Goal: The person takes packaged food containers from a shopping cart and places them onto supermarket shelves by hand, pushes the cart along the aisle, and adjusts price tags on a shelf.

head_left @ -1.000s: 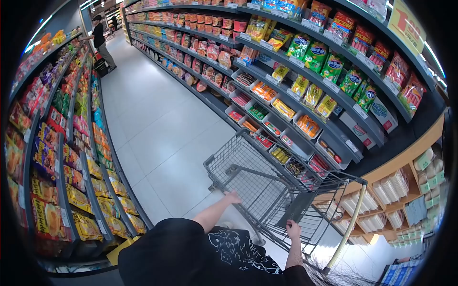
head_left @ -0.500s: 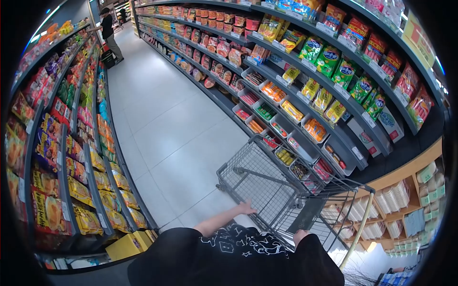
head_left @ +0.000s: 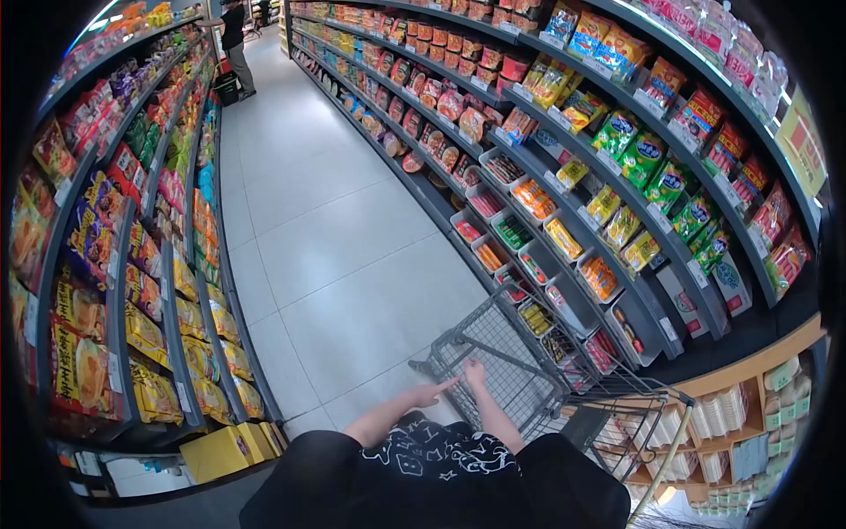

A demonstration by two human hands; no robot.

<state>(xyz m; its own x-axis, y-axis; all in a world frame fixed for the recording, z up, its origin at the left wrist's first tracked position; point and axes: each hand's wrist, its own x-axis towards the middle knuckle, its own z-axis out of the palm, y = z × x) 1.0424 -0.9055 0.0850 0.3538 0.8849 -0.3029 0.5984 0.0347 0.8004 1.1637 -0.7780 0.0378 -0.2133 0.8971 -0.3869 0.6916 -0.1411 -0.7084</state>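
Note:
Both hands are in front of my body, close together over the left side of a wire shopping cart (head_left: 520,361). My left hand (head_left: 429,393) has a finger stretched toward the right one, and no object shows in it. My right hand (head_left: 474,374) is raised with its fingers curled; whether anything small is in it cannot be made out. The fingertips of the two hands are near each other or touching. The cart's yellowish handle (head_left: 663,458) lies to the right, with neither hand on it.
Shelves of packaged food (head_left: 132,273) line the left. On the right are shelves with cup noodles, snack bags (head_left: 641,159) and small bins (head_left: 564,238). A person in dark clothes (head_left: 233,44) stands far up the aisle beside a basket (head_left: 226,86). Yellow boxes (head_left: 220,451) sit at lower left.
My right hand has moved left and forward, away from the dark panel of the cart, to meet my left hand. The view has shifted, so the cart appears lower and further right.

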